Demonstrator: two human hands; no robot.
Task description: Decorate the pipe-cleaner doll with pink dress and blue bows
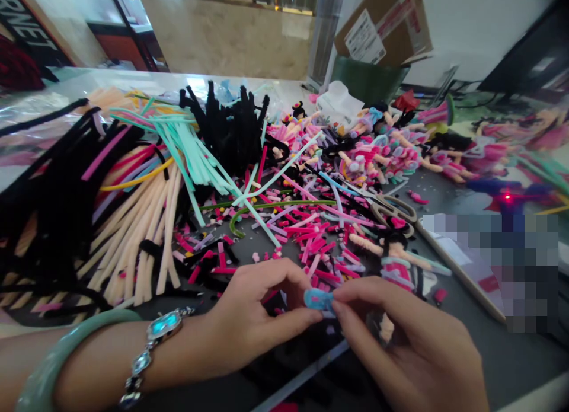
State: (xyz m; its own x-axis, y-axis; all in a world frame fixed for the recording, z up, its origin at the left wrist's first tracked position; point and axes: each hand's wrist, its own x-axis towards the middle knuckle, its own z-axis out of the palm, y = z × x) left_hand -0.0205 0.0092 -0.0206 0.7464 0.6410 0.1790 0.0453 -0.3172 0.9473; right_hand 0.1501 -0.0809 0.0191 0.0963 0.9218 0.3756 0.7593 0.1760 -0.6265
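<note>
A small light-blue fuzzy piece, apparently pipe cleaner bent into a loop, is held between my two hands. My left hand pinches its left end with thumb and forefinger. At its right end, the thumb and forefinger of my right hand are closed on it. Just beyond my right hand lies a pipe-cleaner doll with black hair and a pink body. Short pink pipe-cleaner offcuts are scattered beyond the blue piece. A jade-green bangle and a jewelled bracelet are on my left wrist.
Scissors lie behind the doll. Bundles of beige pipe cleaners, mint ones and black ones cover the left side. Finished dolls are heaped at the back right. A partly blurred-out tablet-like device stands right.
</note>
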